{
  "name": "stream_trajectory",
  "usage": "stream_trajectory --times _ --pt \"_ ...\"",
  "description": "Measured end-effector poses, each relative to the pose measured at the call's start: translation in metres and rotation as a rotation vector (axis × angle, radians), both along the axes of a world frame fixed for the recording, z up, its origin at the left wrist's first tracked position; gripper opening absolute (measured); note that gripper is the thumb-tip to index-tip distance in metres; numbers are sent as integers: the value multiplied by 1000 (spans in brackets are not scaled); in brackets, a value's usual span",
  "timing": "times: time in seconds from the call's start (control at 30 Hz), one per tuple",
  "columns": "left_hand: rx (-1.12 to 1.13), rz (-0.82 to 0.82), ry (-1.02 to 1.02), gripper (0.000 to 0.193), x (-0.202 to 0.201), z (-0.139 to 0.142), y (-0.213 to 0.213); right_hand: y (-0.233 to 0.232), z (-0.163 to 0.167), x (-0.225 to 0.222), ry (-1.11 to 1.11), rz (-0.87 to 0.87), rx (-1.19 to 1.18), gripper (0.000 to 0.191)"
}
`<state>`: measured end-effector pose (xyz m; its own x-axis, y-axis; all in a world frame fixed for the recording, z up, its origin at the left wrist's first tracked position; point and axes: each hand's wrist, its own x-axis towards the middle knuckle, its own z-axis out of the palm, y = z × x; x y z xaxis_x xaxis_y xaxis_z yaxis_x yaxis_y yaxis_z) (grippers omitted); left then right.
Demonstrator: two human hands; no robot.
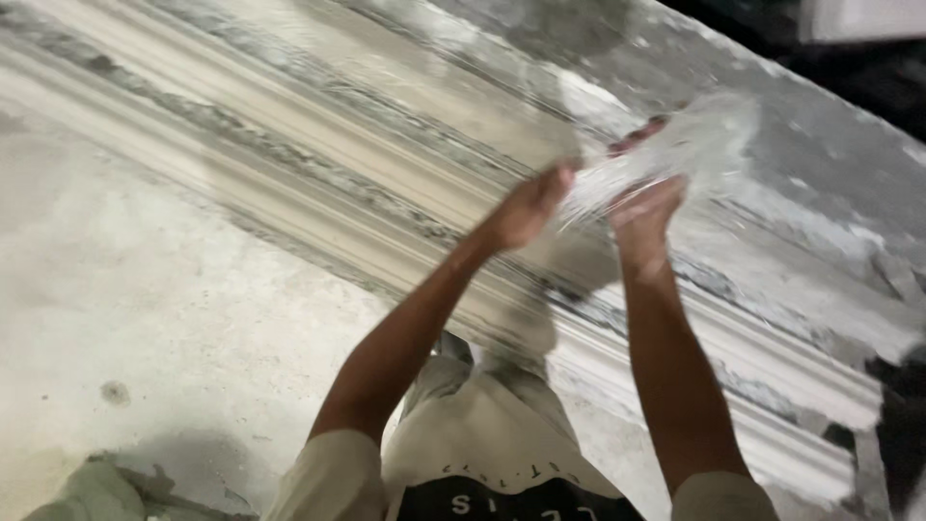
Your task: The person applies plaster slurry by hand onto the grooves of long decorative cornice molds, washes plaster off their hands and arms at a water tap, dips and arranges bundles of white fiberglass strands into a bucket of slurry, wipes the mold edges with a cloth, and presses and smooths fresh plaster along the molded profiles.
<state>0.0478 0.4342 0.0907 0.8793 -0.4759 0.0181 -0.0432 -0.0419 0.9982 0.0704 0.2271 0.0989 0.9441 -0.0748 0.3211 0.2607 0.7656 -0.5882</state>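
Hands closed | left hand (529, 207) and right hand (644, 210) gripping clear plastic sheet (690, 150)

Both hands meet high over a long moulded plaster strip (405, 207) that runs slantwise from upper left to lower right: the left hand (526, 207) and right hand (644, 214) hold a bundle of pale fibre (675, 154) between them, so the narrow gap between the two is filled. To the left, the flat concrete floor (145, 289) lies open, broken only by a crumpled cloth (106, 492) at the lower edge. To the right, rough plaster-spattered ground (830, 193) and a dark mass (902, 415) near the strip's end crowd the way.
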Motion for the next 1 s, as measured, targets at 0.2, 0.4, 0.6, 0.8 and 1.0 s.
stream_trajectory --times 0.2,0.4,0.6,0.8,1.0 --pt "289 325 -202 40 -18 6 81 55 -34 45 359 98 154 32" --pt "619 379 -410 32 44 54 159 47 -3 136 146 -274 36 34" --pt "603 305 -760 23 124 55 195 -7 37 186 -71 -329 -137 37" --pt "672 193 -571 25 159 37 226 9 41 190 -19 -367 -202 36" --pt "448 292 -649 20 169 36 282 44 43 171 0 -488 -186 36"
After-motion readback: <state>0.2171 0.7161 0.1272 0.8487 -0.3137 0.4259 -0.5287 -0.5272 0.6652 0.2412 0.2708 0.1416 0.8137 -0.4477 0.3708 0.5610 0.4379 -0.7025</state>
